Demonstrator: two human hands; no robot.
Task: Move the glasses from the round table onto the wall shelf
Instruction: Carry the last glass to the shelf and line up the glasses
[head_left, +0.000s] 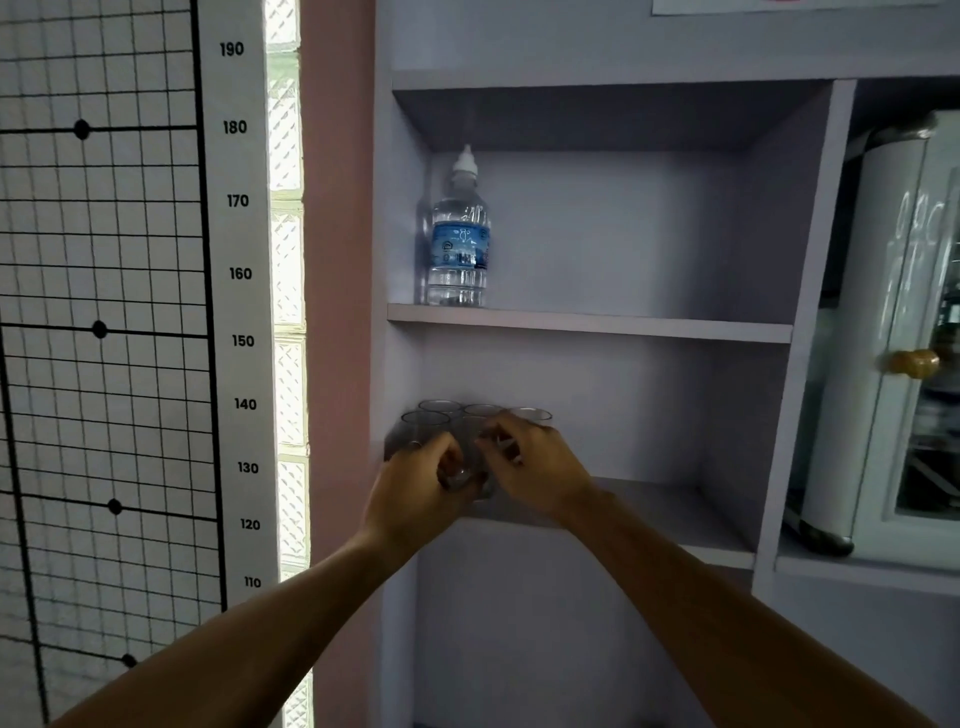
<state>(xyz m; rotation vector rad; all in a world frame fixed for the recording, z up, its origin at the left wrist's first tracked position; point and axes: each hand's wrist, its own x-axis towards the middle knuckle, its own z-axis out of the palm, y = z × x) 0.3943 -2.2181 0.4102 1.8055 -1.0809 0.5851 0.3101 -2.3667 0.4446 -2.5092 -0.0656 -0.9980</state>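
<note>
several clear glasses (457, 421) clustered on the lower wall shelf (675, 512), both hands among them.
left hand (415, 480) curls shut around one glass at 7 o'clock of the cluster; right hand (535, 465) pinches another at 4 o'clock. a water bottle (460, 239) stands on the shelf above, at 12 o'clock.

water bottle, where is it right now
The water bottle stands upright at the left end of the upper shelf, one level above the glasses.
</note>
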